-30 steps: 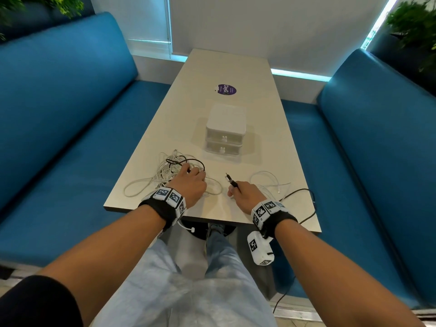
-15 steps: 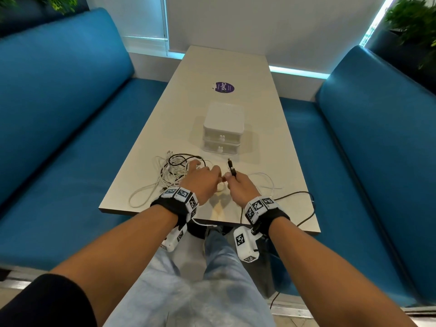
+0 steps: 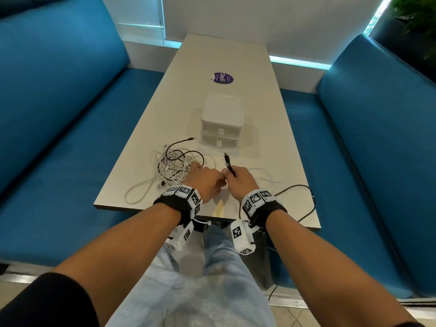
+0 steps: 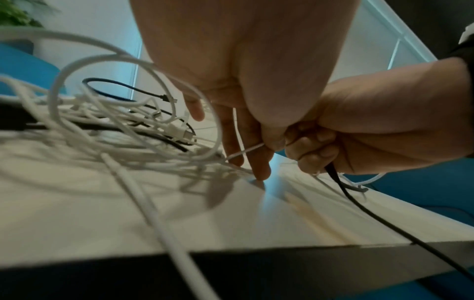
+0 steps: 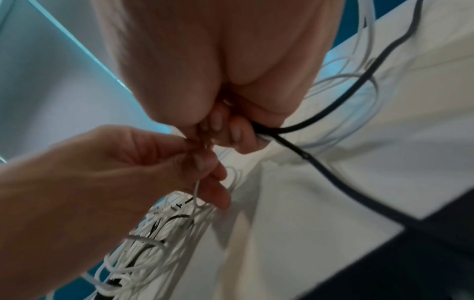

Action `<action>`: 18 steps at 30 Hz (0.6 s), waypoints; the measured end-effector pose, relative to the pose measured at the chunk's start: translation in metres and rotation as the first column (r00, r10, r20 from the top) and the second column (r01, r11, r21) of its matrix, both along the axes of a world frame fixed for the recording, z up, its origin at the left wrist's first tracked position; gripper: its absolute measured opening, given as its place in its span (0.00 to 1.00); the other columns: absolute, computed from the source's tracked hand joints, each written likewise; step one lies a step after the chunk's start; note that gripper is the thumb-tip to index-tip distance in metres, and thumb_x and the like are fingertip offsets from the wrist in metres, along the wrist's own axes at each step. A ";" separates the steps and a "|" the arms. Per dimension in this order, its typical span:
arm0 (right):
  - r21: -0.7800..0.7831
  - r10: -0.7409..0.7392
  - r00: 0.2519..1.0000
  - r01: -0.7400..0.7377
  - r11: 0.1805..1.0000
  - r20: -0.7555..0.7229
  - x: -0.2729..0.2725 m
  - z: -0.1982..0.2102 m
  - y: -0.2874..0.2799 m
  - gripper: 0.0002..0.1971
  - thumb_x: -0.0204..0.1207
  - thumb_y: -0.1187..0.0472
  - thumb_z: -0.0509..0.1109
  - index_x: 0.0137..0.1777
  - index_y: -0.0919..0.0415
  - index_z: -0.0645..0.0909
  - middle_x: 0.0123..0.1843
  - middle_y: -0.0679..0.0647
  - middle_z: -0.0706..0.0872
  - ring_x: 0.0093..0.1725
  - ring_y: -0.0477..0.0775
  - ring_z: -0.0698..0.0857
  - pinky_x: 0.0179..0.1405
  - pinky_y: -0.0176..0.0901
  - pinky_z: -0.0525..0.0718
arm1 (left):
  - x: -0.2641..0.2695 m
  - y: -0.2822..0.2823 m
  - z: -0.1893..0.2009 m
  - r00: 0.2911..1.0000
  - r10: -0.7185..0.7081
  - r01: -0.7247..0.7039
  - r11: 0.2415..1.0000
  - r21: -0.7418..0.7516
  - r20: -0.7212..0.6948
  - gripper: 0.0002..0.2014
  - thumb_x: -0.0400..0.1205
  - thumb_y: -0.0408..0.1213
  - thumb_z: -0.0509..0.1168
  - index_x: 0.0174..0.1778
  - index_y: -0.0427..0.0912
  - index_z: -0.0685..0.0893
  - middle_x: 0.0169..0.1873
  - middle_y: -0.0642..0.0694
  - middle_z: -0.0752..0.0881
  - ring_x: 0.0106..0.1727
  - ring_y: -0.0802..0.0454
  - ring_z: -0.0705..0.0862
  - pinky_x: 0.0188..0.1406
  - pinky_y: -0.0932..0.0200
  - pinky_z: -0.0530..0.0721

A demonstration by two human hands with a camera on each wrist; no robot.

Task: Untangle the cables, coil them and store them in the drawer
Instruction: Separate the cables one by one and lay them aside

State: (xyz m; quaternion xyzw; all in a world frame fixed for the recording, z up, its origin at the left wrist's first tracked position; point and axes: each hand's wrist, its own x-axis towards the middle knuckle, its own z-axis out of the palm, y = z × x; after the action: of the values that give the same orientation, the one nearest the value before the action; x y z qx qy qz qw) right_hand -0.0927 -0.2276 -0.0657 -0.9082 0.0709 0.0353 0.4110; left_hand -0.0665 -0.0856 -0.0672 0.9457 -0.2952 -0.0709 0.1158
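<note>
Both hands meet at the near edge of the table (image 3: 236, 55). The right hand (image 3: 240, 182) grips a black cable (image 3: 304, 208), plug end pointing up. The left hand (image 3: 205, 182) pinches a thin white cable (image 4: 246, 151) leading into the tangled cable pile (image 3: 174, 168) at its left. The drawer unit (image 3: 221, 123) stands closed beyond.

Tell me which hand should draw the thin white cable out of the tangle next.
Left. The left hand already pinches the thin white cable beside the tangle; the right hand is occupied gripping the black cable.
</note>
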 end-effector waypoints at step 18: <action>-0.648 -0.058 0.995 -0.010 0.762 -0.082 -0.002 0.000 -0.068 0.10 0.87 0.63 0.55 0.62 0.63 0.74 0.54 0.62 0.85 0.50 0.64 0.86 0.38 0.48 0.75 | 0.009 0.022 -0.013 0.973 -0.057 0.030 0.992 0.121 0.222 0.12 0.89 0.41 0.54 0.58 0.54 0.83 0.51 0.54 0.84 0.60 0.48 0.78 0.62 0.44 0.64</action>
State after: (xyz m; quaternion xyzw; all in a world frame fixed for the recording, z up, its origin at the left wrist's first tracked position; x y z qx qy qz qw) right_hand -0.0942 -0.2959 -0.0652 -0.9903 0.1103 0.0476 0.0691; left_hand -0.0571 -0.0636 -0.0805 0.9461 -0.3224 0.0168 0.0246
